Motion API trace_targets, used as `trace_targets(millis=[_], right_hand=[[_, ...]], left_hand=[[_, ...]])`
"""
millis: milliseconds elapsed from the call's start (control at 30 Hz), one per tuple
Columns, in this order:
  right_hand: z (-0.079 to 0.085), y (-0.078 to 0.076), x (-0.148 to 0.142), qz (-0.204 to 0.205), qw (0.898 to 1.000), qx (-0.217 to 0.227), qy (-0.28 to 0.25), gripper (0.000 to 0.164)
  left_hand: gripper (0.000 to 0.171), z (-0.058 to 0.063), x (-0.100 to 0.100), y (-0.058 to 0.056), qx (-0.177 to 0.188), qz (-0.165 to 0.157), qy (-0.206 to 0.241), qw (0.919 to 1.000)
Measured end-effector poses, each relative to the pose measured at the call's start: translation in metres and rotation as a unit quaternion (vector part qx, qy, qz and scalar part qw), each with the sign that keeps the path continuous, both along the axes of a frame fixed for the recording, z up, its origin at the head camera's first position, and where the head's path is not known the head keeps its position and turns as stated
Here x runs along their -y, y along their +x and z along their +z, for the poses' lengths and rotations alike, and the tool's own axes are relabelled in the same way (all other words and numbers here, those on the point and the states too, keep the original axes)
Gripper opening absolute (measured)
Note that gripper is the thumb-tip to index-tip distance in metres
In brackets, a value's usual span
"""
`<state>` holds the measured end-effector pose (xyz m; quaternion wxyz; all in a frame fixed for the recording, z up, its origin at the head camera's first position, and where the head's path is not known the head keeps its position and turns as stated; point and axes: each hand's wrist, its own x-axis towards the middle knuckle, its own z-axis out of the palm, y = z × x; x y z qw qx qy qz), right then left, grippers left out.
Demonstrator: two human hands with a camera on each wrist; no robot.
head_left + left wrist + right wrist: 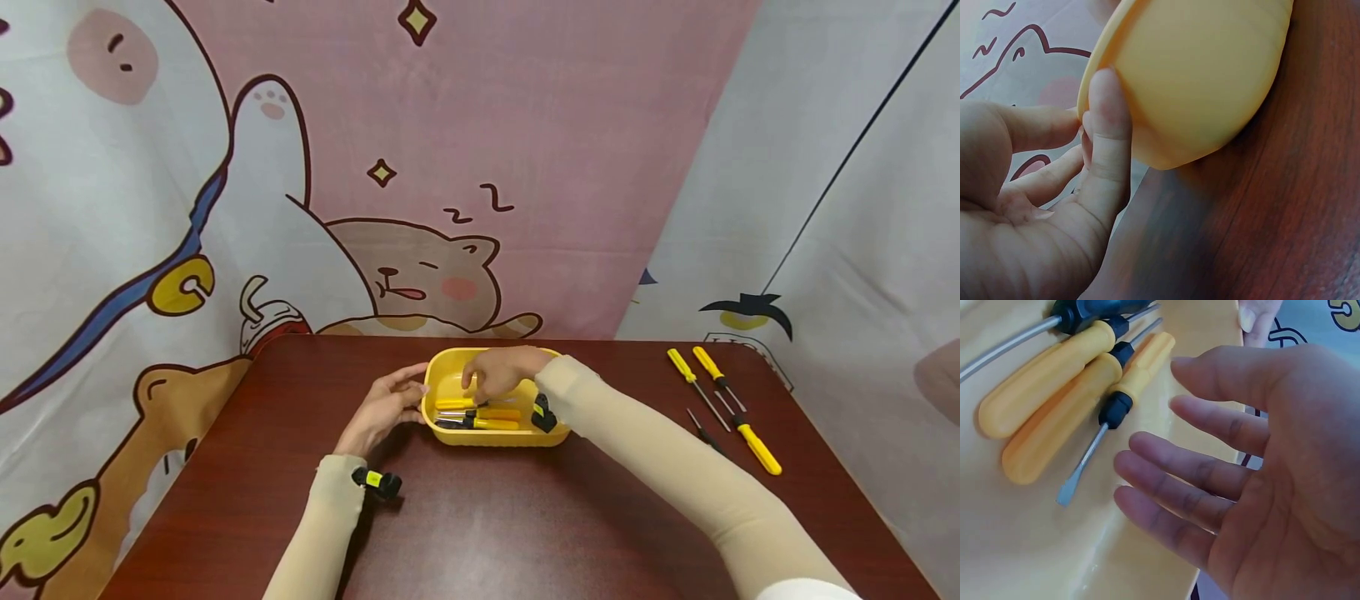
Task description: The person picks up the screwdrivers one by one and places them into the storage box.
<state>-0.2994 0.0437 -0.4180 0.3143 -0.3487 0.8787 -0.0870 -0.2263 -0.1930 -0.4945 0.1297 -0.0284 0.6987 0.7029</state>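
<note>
A yellow plastic basket point(495, 441) stands near the far edge of the table. My left hand point(382, 410) pinches its left rim; in the left wrist view the fingers point(1110, 119) press against the basket wall point(1210, 75). Over the basket's inside hovers my right hand point(501, 372), its fingers loosely bent and holding nothing. Below it, in the right wrist view, lies a screwdriver point(1115, 409) with a flat tip, apart from the fingertips. Beside that one are two yellow-handled screwdrivers point(1047, 381) and a dark-handled screwdriver point(1094, 314).
At the table's right side lie yellow-handled screwdrivers point(759, 450) and a dark-handled screwdriver point(705, 435), partly hidden by the right sleeve. A cloth with cartoon animals point(442, 279) hangs behind the brown table point(465, 525).
</note>
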Motion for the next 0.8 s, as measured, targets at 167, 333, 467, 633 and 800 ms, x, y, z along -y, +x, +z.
trace_targets(millis=[167, 333, 467, 633, 800], right_hand=[[0.004, -0.001, -0.008, 0.005, 0.999, -0.043, -0.024, 0.046], [0.006, 0.002, -0.015, -0.007, 0.996, -0.065, -0.065, 0.052], [0.007, 0.006, -0.021, -0.014, 0.992, -0.077, -0.096, 0.057], [0.009, 0.013, -0.031, -0.020, 0.986, -0.112, -0.123, 0.064], [0.011, 0.019, -0.040, -0.036, 0.977, -0.156, -0.140, 0.067]], left_hand=[[0.049, 0.000, 0.000, -0.001, -0.001, -0.002, 0.001, 1.0000], [0.048, 0.001, 0.000, 0.000, 0.001, 0.003, 0.004, 1.0000], [0.048, 0.000, 0.000, 0.001, 0.001, 0.005, 0.002, 1.0000], [0.049, -0.001, -0.001, 0.001, 0.000, 0.002, 0.000, 1.0000], [0.050, -0.001, -0.001, 0.000, -0.001, 0.001, 0.003, 1.0000]])
